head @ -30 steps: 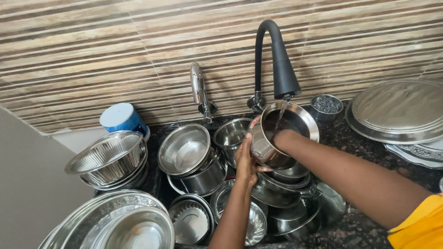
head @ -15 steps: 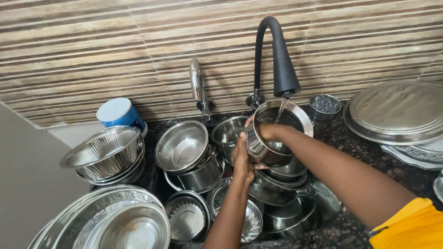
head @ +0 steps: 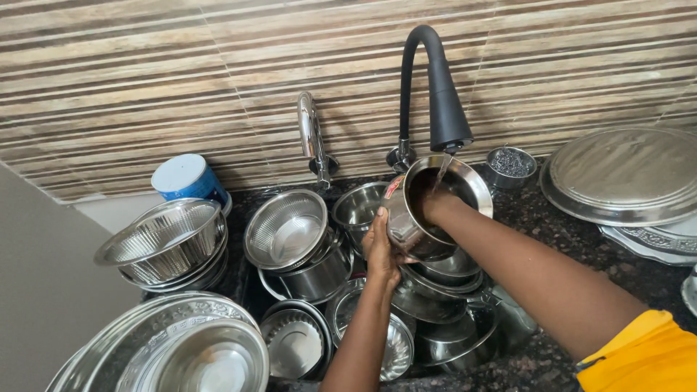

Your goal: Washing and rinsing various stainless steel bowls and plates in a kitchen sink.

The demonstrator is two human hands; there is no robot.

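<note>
At the counter's left edge a stack of steel bowls point(head: 163, 247) stands in front of a blue tin with a white lid point(head: 187, 179), and wide steel plates point(head: 167, 348) fill the near left corner. In the sink point(head: 250, 283), crowded with steel vessels, a tilted strainer bowl point(head: 287, 229) leans below the chrome tap point(head: 312, 138). The left hand point(head: 381, 247) wraps its fingers around the outside of a steel pot point(head: 414, 218), holding it tipped over the middle of the sink under the black faucet point(head: 435, 94), from which a thin stream of water falls into the pot. The right hand point(head: 434, 205) is inside the pot; whether its fingers grip anything cannot be told. Near the back edge a small steel cup point(head: 510, 165) stands, and large steel lids point(head: 628, 174) lie at the counter's right edge
</note>
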